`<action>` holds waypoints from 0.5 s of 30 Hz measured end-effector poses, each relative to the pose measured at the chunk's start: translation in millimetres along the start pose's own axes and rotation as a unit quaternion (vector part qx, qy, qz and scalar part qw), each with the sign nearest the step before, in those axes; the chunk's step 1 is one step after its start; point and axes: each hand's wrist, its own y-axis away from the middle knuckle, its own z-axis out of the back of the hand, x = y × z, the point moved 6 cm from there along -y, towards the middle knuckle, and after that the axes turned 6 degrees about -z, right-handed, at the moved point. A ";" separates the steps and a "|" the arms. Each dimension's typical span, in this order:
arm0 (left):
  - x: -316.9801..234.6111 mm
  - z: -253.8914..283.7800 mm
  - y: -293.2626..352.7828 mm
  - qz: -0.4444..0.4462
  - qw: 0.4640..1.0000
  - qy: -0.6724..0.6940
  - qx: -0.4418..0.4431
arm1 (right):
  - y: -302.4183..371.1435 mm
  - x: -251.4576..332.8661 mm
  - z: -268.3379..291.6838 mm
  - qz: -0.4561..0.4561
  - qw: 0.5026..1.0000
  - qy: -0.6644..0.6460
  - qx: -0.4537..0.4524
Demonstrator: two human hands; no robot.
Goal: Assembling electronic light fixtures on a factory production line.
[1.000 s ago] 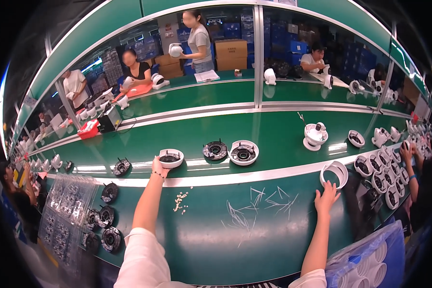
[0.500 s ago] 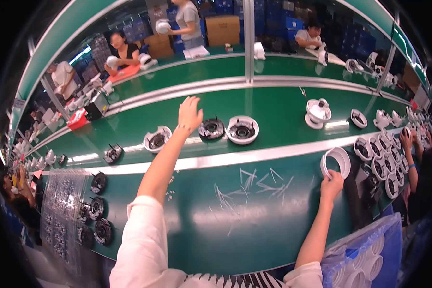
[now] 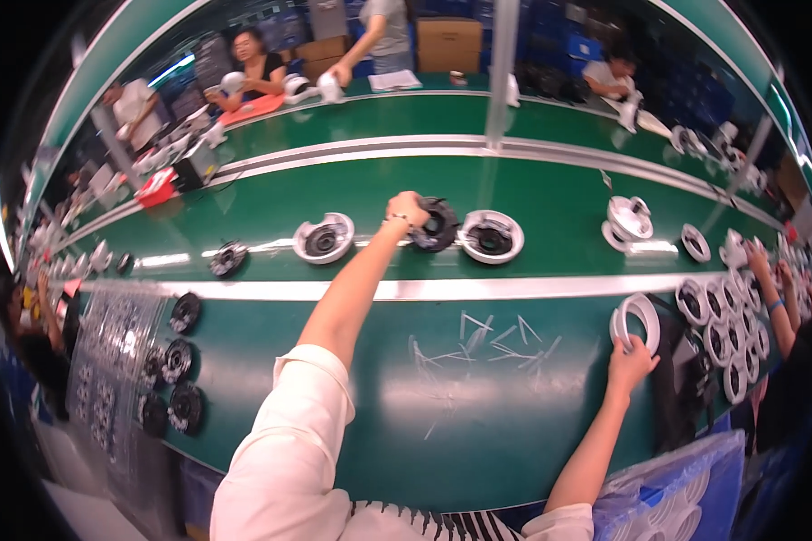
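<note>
over the near table (image 3: 397,415), the right hand (image 3: 634,362) has its fingers clamped on the near rim of a white ring (image 3: 619,326), toward the table's far right corner; the forearm slants up from the near edge. past the metal strip (image 3: 478,289), a black disc (image 3: 438,225) lies on the far table between two white bowls. the left hand (image 3: 408,209) meets its left edge, arm outstretched, back of the hand showing; its fingers are hidden, so their grip cannot be told.
</note>
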 end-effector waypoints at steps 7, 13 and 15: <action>15.8 46.0 119.0 -0.031 0.938 0.334 -0.090 | -6.9 -36.6 -4.5 0.069 0.991 -0.076 -0.081; 80.7 96.8 262.8 0.100 0.769 0.615 -0.147 | 37.9 86.8 84.9 0.085 0.931 -0.351 -0.043; 93.7 109.7 284.7 0.113 0.740 0.627 -0.214 | 87.8 147.6 103.1 0.231 0.912 -0.337 0.034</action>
